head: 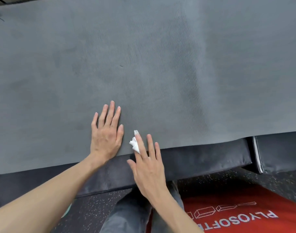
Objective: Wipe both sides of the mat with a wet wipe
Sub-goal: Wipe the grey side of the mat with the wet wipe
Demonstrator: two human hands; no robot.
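Speckled black gym flooring (96, 209) and a red printed pad (241, 206) show at the bottom of the view, below a dark padded surface (202, 158) over which a grey mat (143, 64) is spread, filling most of the picture. The mat's long axis runs left to right across the person, and its near edge lies just in front of both hands. The left hand (106, 132) lies flat on the mat close to that edge, fingers spread and gripping nothing, apparently bracing the mat in place. The right hand (148, 167) sits beside it, straddling the near edge, with a small crumpled white wet wipe (134, 142) pinched between the index and middle fingers while the other fingers stay loosely extended. The wipe touches or nearly touches the mat just right of the left thumb. Nearly all of the visible face stretches away from the wipe, ahead and to either side, so the right hand is the one placed to sweep outward. Faint darker patches mark the mat left of centre; whether they are damp or dirt cannot be told. The underside is not visible.
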